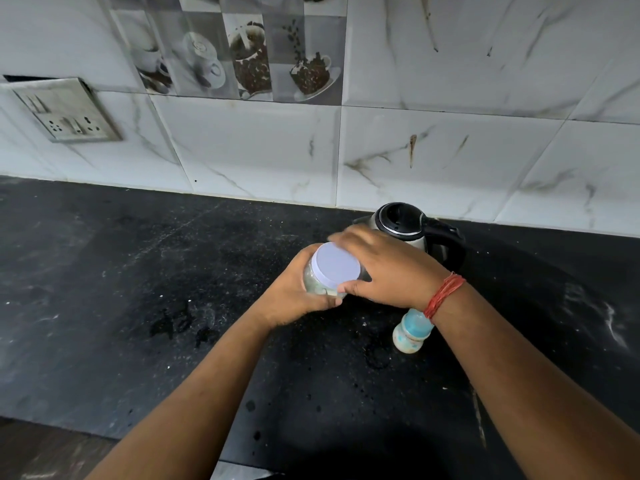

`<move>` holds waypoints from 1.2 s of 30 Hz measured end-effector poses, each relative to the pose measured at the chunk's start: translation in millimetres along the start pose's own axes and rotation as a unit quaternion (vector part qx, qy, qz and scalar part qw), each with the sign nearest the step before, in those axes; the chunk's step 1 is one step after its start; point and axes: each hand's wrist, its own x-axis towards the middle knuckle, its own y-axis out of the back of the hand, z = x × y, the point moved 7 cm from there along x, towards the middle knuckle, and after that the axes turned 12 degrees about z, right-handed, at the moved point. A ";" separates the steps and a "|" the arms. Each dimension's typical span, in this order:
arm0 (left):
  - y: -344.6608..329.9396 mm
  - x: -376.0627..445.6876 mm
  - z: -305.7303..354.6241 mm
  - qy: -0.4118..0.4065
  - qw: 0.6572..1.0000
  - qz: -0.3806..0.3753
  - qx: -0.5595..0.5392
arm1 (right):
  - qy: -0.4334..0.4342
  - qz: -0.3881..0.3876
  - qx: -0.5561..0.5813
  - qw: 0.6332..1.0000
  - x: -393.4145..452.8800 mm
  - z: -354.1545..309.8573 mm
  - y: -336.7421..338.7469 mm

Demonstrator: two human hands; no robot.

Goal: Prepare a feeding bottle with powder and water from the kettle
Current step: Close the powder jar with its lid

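A clear powder jar (313, 282) with a white lid (334, 265) is held above the black counter. My left hand (294, 296) grips the jar's body from below and the left. My right hand (384, 268) curls round the lid's right edge, its thumb on the front rim. Behind my right hand stands a steel kettle (405, 225) with a black lid and handle. A feeding bottle (410, 329) with a blue collar stands upright on the counter, its top hidden under my right wrist.
The black stone counter (173, 271) has wet spots and white specks. A marble-tiled wall (450, 133) runs along the back, with a socket plate (65, 110) at the far left. The counter's front edge (104, 434) lies at the lower left.
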 end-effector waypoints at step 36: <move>-2.3 -6.7 -4.9 -0.011 0.999 0.035 0.024 | -0.168 0.158 0.014 0.973 4.7 -5.9 -40.3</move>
